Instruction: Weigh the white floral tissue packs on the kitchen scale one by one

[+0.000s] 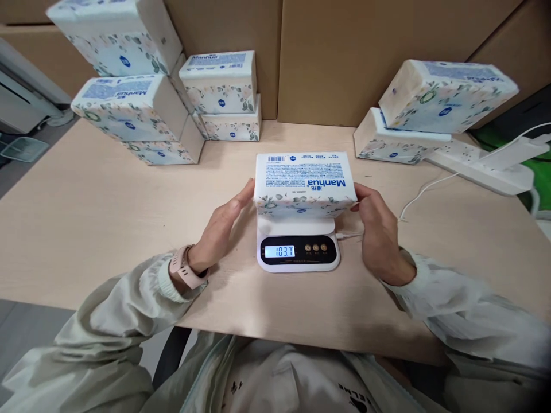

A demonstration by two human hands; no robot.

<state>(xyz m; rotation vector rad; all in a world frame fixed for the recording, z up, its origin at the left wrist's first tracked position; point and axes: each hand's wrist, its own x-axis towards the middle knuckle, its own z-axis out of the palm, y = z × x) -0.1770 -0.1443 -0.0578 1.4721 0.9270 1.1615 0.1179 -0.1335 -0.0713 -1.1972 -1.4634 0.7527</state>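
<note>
A pack of tissues [305, 178] with a floral print and the word "Manhua" sits over the platform of a white digital scale [297, 226]. Whether its whole underside rests on the platform I cannot tell. The scale's lit display [279, 251] reads about 103.7. My left hand [217, 232] is against the pack's left end, its fingertips partly hidden beside it. At the right end, the bent fingers and thumb of my right hand [379, 232] grip the pack's edge. Together the two hands hold the pack between them.
Stacked tissue packs stand at the back left [129, 109], beside another stack [221, 86]. Two more packs [443, 103] are piled at the back right, near a white power strip [482, 166] with cables. Cardboard boxes [336, 63] line the table's [107, 212] back edge.
</note>
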